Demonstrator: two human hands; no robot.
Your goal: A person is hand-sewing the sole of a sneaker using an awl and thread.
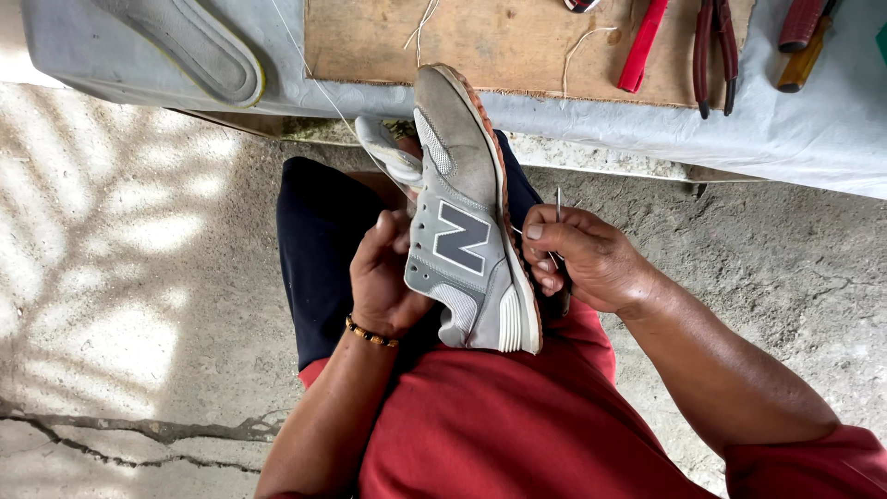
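Concrete floor, shoe between hands

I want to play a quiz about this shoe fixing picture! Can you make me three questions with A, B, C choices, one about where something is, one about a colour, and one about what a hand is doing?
1. Where does the loose insole lie?
A. on the table's grey cover, upper left
B. on the floor
C. inside the shoe

2. What colour are the handles of the pliers on the table?
A. blue
B. dark red
C. green

3. What is the right hand doing?
A. resting open on the table
B. holding a hammer
C. gripping a thin metal needle tool at the sole of the shoe

Answers: 1 A, it lies flat on the grey cover. 2 B, both handles are dark red. 3 C, the fingers close around the tool, while the left hand holds the shoe.
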